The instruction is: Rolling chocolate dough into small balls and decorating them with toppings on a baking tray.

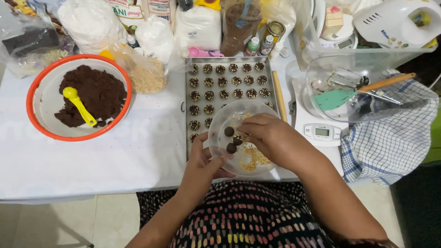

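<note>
Here we see a clear plastic bowl (240,138) held just above the near end of the metal baking tray (230,60), our landmark. The left hand (202,166) grips the bowl's near rim, thumb over the edge and fingers curled beneath. The right hand (270,137) reaches into it, fingertips pinched together on a small round chocolate ball (238,139); two more dark balls (228,131) lie among crumbly golden nut bits (255,159). Neat rows of topped balls (229,82) fill the tray. Left of the tray stands an orange-rimmed bowl (34,116) with coarse brown dough (99,94) and a yellow scoop (80,105). Right of it a white digital scale (321,130) carries a glass bowl (321,66).
</note>
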